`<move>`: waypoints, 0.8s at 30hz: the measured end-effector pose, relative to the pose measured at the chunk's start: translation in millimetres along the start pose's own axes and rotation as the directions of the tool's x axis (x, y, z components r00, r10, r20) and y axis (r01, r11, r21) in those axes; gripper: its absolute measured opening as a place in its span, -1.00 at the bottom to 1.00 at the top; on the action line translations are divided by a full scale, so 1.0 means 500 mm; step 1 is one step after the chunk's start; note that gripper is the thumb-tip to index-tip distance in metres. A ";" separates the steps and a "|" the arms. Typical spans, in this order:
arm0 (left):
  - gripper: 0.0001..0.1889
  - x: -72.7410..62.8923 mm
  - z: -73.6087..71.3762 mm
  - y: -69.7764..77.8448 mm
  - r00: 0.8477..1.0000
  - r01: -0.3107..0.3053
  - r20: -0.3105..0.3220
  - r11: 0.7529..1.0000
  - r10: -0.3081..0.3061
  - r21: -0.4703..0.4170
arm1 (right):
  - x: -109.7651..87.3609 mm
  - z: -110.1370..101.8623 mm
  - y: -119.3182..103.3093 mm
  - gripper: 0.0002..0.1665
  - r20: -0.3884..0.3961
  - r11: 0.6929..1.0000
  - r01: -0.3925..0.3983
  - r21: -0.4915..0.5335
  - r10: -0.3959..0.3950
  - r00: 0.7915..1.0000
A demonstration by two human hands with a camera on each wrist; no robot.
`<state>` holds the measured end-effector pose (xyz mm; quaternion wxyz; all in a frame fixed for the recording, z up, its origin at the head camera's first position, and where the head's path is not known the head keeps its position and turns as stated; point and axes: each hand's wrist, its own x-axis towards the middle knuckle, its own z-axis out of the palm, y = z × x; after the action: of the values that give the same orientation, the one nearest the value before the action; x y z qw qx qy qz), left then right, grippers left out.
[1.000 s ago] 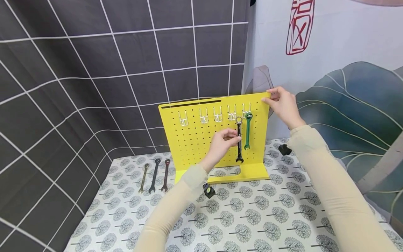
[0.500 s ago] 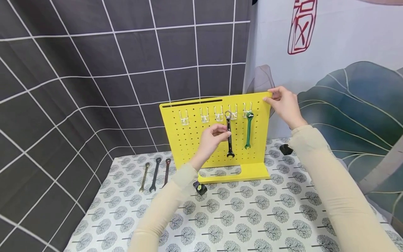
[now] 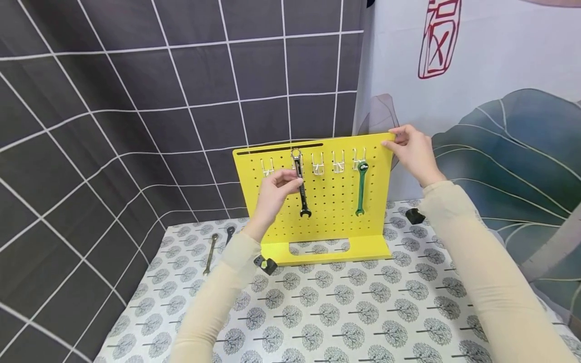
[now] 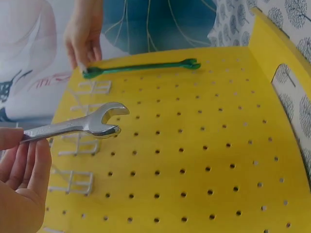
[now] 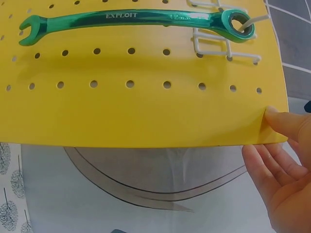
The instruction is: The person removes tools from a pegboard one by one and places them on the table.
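My left hand (image 3: 273, 197) pinches a shiny combination wrench (image 3: 301, 194) by its shaft, ring end up and open end down. The wrench stands in front of the second white hook from the left on a yellow pegboard (image 3: 336, 217). In the left wrist view its open end (image 4: 104, 124) points away from the fingers, over the board. With thumb and fingers my right hand (image 3: 414, 154) grips the board's upper right corner. A green ratchet wrench (image 3: 361, 189) hangs by its ring on the rightmost hook, clearly seen in the right wrist view.
Other white hooks (image 3: 318, 165) line the upper board. A brass-coloured wrench (image 3: 211, 254) and a dark wrench (image 3: 230, 233), partly behind my left sleeve, lie on the tree-print tablecloth (image 3: 317, 307). A dark grid curtain (image 3: 190, 75) hangs behind.
My left hand has carried the shiny wrench leftward across the board, from near the green wrench to the second hook from the left. My right hand keeps its grip on the corner.
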<state>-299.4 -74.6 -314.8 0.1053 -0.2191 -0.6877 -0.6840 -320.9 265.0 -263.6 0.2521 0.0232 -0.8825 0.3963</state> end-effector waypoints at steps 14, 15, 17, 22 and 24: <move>-0.87 0.007 -0.123 0.069 0.982 -0.090 -0.170 0.995 0.083 -0.033 | 0.002 -0.001 0.001 -0.39 0.007 1.000 -0.001 -0.001 0.001 1.000; -0.88 0.007 -0.132 0.074 0.979 -0.099 -0.181 0.994 0.091 -0.036 | 0.003 -0.001 0.001 -0.39 0.007 1.000 0.000 0.002 0.000 1.000; -0.91 0.007 -0.152 0.082 0.974 -0.117 -0.202 0.992 0.108 -0.036 | 0.003 0.000 0.002 -0.39 0.007 1.000 0.001 -0.002 -0.001 1.000; -0.87 0.002 -0.199 0.102 0.954 -0.149 -0.268 0.988 0.134 -0.035 | 0.003 0.000 0.004 -0.39 0.008 1.000 0.002 -0.005 -0.002 1.000; -0.84 -0.001 -0.218 0.108 0.947 -0.153 -0.292 0.987 0.132 -0.051 | 0.003 -0.002 0.006 -0.39 0.002 1.000 0.005 -0.010 -0.005 1.000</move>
<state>-291.8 -183.8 -262.1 0.2453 -0.1703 -0.6218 -0.7240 -322.7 267.9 -264.2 0.2522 0.0248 -0.8848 0.3912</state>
